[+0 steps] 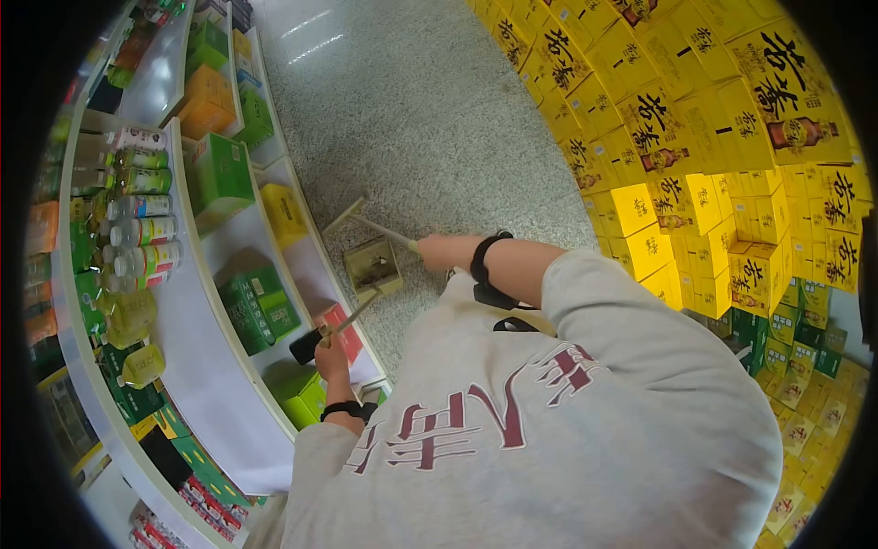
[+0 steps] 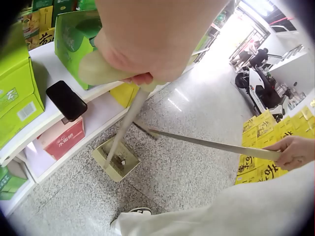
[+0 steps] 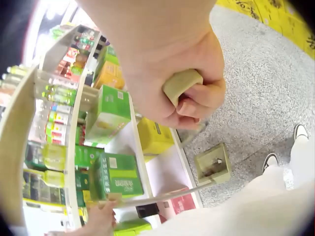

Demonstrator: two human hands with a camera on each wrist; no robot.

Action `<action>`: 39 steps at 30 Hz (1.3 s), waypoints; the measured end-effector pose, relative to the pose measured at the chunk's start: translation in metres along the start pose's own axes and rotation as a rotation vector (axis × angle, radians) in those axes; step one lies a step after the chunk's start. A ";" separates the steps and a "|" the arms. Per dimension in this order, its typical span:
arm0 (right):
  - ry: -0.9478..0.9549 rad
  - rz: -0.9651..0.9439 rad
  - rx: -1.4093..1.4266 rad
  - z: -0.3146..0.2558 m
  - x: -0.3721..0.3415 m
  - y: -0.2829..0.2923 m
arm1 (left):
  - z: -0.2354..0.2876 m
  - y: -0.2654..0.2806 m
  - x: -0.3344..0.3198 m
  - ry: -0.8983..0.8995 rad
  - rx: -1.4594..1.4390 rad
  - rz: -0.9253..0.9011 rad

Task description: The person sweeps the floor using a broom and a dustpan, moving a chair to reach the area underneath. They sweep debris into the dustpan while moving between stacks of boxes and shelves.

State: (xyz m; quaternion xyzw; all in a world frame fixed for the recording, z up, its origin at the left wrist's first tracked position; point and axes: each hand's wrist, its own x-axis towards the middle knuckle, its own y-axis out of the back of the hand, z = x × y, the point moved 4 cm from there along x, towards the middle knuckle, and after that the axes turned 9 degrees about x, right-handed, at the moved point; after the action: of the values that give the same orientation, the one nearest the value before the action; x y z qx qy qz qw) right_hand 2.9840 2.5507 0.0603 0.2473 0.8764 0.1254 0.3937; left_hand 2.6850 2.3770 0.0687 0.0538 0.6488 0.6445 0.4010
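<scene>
My left hand [image 1: 334, 360] grips the handle of a long-handled beige dustpan [image 1: 390, 285]. Inside the pan [image 2: 117, 173] lie dark debris and a small white scrap. My right hand [image 1: 439, 253] holds a broom [image 1: 389, 234] by the end of its pale handle. In the left wrist view the broom head [image 2: 146, 131] is on the speckled floor, just beyond the pan's rim. Fingers of the right hand [image 3: 197, 93] curl round the handle's tip in the right wrist view. The left hand [image 2: 147, 54] fills the top of its own wrist view.
Shelves [image 1: 206, 366] of bottles and boxed drinks line the left side. A black phone [image 2: 67, 101] lies on a shelf edge near the left hand. Stacked yellow cartons [image 1: 640, 119] wall the right side. A white scooter [image 2: 261, 91] stands farther off, by people near the doorway.
</scene>
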 end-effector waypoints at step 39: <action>-0.312 -0.215 1.202 0.243 -0.200 0.257 | 0.213 0.017 0.001 -0.228 0.219 0.158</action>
State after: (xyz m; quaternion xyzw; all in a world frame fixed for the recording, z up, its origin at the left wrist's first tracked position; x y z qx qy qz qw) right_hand 3.3669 2.6676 0.1325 0.3513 0.7458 -0.4670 0.3197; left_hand 2.8027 2.5495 0.1157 0.2208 0.6590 0.5893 0.4118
